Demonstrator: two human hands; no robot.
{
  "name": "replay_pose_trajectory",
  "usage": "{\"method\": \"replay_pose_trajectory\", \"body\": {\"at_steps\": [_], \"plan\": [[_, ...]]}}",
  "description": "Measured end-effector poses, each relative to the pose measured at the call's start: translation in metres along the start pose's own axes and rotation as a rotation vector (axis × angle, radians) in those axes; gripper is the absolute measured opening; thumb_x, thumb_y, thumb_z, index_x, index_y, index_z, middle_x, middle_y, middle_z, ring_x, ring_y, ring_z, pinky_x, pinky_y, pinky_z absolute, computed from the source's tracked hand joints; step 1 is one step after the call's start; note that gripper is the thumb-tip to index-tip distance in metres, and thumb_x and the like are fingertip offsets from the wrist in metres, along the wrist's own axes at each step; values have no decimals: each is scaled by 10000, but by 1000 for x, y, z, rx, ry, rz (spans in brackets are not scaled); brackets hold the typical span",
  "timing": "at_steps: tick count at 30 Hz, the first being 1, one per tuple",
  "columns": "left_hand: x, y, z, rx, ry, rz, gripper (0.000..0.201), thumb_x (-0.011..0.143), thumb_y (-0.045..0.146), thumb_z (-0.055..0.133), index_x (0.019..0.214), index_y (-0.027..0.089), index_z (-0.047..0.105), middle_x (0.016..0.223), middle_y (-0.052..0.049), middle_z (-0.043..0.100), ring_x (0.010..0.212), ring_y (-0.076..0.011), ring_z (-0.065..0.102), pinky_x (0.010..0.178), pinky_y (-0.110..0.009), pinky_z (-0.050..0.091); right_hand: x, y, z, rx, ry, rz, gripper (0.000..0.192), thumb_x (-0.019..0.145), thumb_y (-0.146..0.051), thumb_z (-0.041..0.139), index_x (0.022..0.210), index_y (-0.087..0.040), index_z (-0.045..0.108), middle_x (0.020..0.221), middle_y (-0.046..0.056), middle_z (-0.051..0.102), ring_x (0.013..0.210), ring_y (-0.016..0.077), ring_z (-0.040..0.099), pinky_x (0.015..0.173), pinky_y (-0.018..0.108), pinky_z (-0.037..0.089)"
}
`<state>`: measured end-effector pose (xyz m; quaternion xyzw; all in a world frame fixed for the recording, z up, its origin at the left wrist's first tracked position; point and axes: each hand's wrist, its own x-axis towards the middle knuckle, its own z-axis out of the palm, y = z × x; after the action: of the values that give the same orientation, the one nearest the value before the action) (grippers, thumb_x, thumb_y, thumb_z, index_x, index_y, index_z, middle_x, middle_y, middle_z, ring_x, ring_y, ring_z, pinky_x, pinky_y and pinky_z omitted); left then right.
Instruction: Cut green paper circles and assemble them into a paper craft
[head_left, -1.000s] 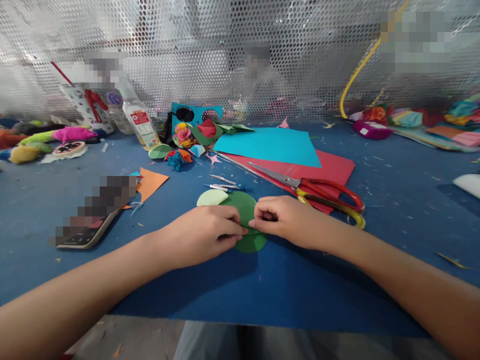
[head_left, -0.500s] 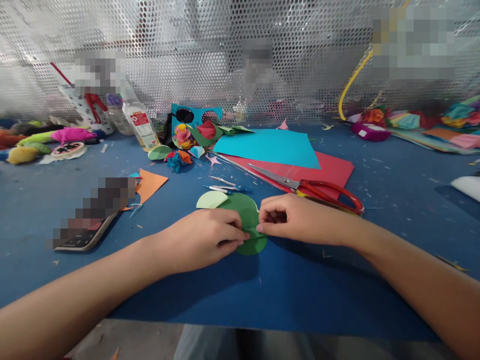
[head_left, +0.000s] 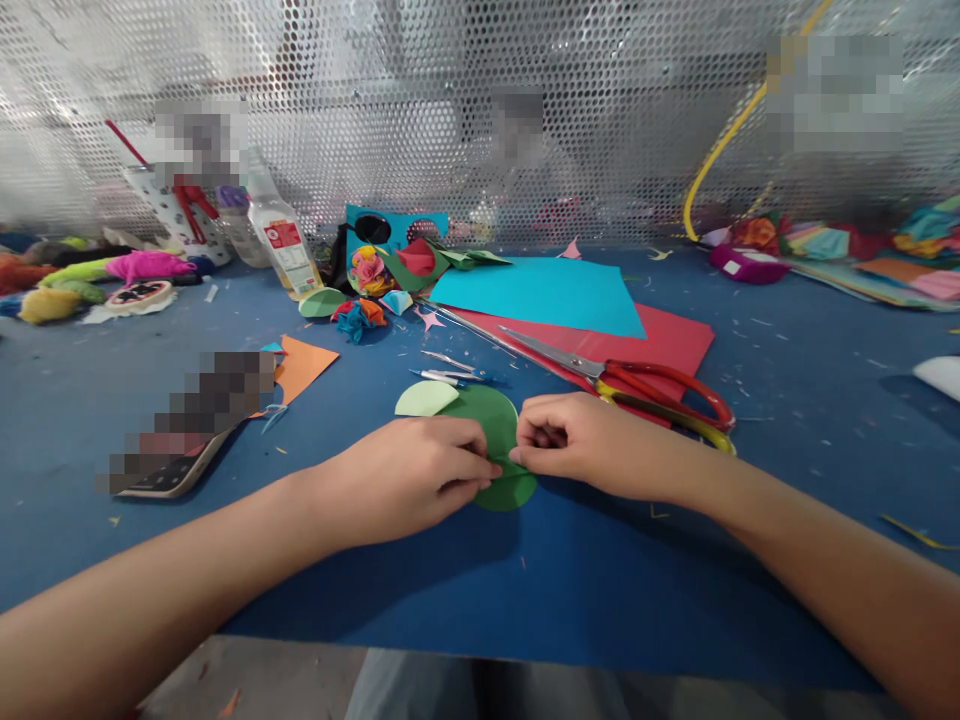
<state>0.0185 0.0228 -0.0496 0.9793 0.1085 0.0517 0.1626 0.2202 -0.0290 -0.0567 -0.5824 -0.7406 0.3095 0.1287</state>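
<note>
Left hand point(head_left: 409, 478): fingers curled, tips pinched onto the left edge of the dark green paper circle point(head_left: 491, 430); grip closed on the paper, pressing it to the surface.

Right hand point(head_left: 581, 443): fingers bunched, thumb and fingertips nipped on the same circle at its right side, just opposite the left hand; grip closed on the paper. The two hands' fingertips nearly met over the middle of the disc.

Dark green paper circle: lay flat on the blue surface point(head_left: 525, 580), near the front edge, between the two hands; its lower rim showed below the fingers, and a crease or fold seemed to run where the fingertips met, though this could not be told for certain.

Pale green paper piece point(head_left: 426, 398): rounded, touching the upper left rim of the dark circle, partly under or beside it.

Scissors point(head_left: 637, 385): red and yellow handles, blades closed, lying just behind the right hand, on the red paper sheet point(head_left: 679, 345).

Cyan paper sheet point(head_left: 540, 293): lay over the far part of the red sheet.

Small blue-handled tool point(head_left: 446, 376): thin, behind the circle.

Orange paper scrap point(head_left: 300, 366): to the left, near a phone point(head_left: 169, 470) lying flat.

Bottle point(head_left: 283, 240) and folded paper flowers point(head_left: 367, 290): at the back, before the perforated metal screen point(head_left: 450, 100).
</note>
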Motion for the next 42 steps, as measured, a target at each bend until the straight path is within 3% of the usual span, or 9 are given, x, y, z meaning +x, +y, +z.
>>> {"method": "replay_pose_trajectory", "body": {"at_steps": [12,19,27,31,36,42], "plan": [[0,1,1,18,1,-3,227,864,181,419,915,177,640,919,-36,601,785,-128,572,688,-223,429,0,0,1,-23,18,-8,173,777,-316,491,670,-183,515,639,-18,524,564,101,444,485,223,297],[-1,7,3,222,17,83,247,865,168,383,868,142,628,939,-69,591,846,-162,556,737,-274,452,-1,-4,5,-137,111,-38,187,749,-337,537,640,-191,494,621,-33,498,544,94,403,474,229,260],[-3,15,3,303,14,77,260,863,243,389,910,126,617,826,-61,592,739,-165,553,629,-282,461,1,-1,3,-46,39,-17,262,706,-445,589,684,-199,500,647,-35,471,585,106,422,487,221,285],[-4,16,-2,273,-29,75,258,848,269,423,893,131,636,821,-61,610,753,-175,569,635,-281,454,1,1,1,20,-7,37,244,699,-411,606,713,-202,481,672,-36,463,603,107,426,500,216,301],[-6,12,-11,139,-64,40,244,846,264,442,869,175,668,961,-41,628,831,-160,592,712,-255,440,-3,6,-7,-7,-26,111,285,685,-421,610,748,-216,423,674,-51,421,577,99,389,489,215,300],[-6,9,-19,-7,-83,9,241,831,236,477,738,157,685,926,-43,623,718,-114,593,668,-217,427,-4,9,-12,22,-108,92,251,714,-385,575,706,-204,401,651,-55,385,564,90,349,488,208,301]]}}
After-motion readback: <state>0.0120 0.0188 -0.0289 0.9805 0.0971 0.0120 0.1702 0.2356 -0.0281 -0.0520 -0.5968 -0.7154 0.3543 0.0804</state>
